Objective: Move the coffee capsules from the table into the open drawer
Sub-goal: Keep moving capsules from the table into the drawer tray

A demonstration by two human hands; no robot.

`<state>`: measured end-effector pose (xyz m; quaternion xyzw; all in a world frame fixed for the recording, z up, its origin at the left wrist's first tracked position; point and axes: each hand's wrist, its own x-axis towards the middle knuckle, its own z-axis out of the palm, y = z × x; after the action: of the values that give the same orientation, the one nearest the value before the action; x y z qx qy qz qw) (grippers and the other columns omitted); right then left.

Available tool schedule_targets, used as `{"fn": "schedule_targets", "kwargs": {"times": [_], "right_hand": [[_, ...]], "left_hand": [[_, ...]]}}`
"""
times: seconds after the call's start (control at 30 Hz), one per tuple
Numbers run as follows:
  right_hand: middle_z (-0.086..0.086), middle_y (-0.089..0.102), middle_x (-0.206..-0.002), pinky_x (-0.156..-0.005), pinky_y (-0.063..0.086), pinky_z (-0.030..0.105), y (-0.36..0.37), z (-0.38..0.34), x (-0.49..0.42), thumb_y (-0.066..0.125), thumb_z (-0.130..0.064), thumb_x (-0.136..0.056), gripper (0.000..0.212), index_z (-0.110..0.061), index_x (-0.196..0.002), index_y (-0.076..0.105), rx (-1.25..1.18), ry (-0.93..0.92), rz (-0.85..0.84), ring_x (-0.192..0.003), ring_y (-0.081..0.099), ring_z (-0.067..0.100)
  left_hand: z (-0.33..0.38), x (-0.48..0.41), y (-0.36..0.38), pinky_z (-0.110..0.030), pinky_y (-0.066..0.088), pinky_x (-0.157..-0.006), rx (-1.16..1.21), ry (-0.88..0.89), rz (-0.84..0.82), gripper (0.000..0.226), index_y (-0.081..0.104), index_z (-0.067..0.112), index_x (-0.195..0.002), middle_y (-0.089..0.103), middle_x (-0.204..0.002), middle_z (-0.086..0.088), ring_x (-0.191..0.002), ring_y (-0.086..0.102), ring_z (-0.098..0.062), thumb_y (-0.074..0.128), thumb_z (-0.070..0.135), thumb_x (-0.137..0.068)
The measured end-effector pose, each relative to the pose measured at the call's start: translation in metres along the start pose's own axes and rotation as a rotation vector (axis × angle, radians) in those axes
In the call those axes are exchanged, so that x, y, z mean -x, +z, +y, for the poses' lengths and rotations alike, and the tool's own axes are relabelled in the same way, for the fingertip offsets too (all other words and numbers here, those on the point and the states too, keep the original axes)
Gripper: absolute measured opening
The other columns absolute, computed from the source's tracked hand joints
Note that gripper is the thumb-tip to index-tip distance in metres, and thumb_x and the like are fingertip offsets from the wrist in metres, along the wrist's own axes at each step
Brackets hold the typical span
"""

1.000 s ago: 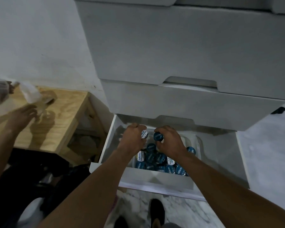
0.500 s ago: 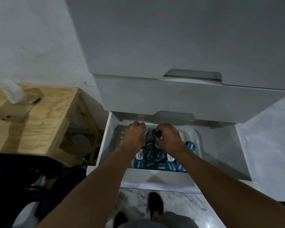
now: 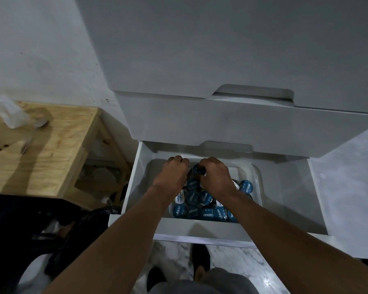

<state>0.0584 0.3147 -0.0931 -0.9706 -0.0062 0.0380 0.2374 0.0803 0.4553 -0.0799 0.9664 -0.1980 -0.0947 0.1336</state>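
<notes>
Where marble floor (image 3: pixel 240 264) shows, white drawer (image 3: pixel 200 230).

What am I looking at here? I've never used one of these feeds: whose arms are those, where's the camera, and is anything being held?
There is no machine: these are a person's bare arms, filmed by a wide-angle camera worn on the head, looking forward and down. The left hand and right hand reach into the open drawer at the bottom of a white cabinet. In the drawer sits a clear tray full of blue-lidded coffee capsules. The right hand pinches one dark capsule above the pile. The left hand is curled with something at its fingertips, probably a capsule, but it is mostly hidden. To the left stands a wooden table with a blurred clear object on it.
</notes>
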Motion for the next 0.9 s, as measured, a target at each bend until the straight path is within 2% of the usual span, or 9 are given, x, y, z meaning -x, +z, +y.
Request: {"fn": "schedule_targets", "kwargs": {"times": [0.2, 0.43, 0.57, 0.67, 0.9], "right_hand": [[0.014, 0.064, -0.107, -0.083, 0.046, 0.029, -0.0021, 0.0003, 0.0, 0.064, -0.001, -0.079, 0.024, -0.006, -0.101, 0.069, 0.009, -0.007, -0.02, -0.099, 0.059, 0.029], [0.014, 0.061, -0.11, -0.082, 0.047, 0.028, -0.0018, 0.0015, -0.0005, 0.06, 0.0, -0.083, 0.023, -0.007, -0.102, 0.071, 0.001, 0.006, -0.034, -0.098, 0.059, 0.029], [0.015, 0.06, -0.111, -0.083, 0.046, 0.029, -0.0023, 0.0012, -0.0007, 0.06, -0.003, -0.085, 0.022, -0.008, -0.104, 0.07, 0.005, -0.002, -0.037, -0.099, 0.059, 0.03], [0.015, 0.06, -0.11, -0.084, 0.046, 0.03, -0.002, -0.0007, -0.001, 0.058, -0.005, -0.087, 0.022, -0.007, -0.105, 0.07, -0.01, -0.008, -0.041, -0.099, 0.058, 0.031], [0.014, 0.062, -0.11, -0.084, 0.048, 0.03, 0.0029, -0.0032, -0.0043, 0.054, 0.006, -0.084, 0.034, -0.011, -0.108, 0.07, -0.043, -0.033, -0.06, -0.101, 0.058, 0.03]], "left_hand": [[-0.0024, 0.0016, -0.0032, -0.027, 0.042, -0.088, -0.044, 0.034, -0.014, 0.024, 0.057, 0.006, -0.112, 0.056, -0.118, -0.012, -0.107, 0.051, -0.022, 0.055, 0.005, -0.088], [-0.0028, 0.0038, -0.008, -0.029, 0.045, -0.09, -0.139, 0.069, -0.014, 0.033, 0.061, 0.004, -0.109, 0.054, -0.116, -0.013, -0.11, 0.048, -0.024, 0.05, -0.011, -0.082], [-0.003, 0.0049, -0.0097, -0.037, 0.048, -0.089, -0.268, 0.051, -0.007, 0.032, 0.061, 0.009, -0.111, 0.059, -0.112, -0.01, -0.111, 0.05, -0.026, 0.055, -0.004, -0.083], [-0.0036, 0.0048, -0.0089, -0.036, 0.05, -0.083, -0.266, 0.028, -0.007, 0.03, 0.061, 0.011, -0.11, 0.062, -0.107, -0.01, -0.103, 0.056, -0.025, 0.053, -0.003, -0.084], [-0.0029, 0.0059, -0.0061, -0.034, 0.051, -0.078, -0.261, 0.007, 0.018, 0.026, 0.062, 0.014, -0.107, 0.062, -0.102, -0.008, -0.095, 0.059, -0.023, 0.054, 0.001, -0.086]]}}
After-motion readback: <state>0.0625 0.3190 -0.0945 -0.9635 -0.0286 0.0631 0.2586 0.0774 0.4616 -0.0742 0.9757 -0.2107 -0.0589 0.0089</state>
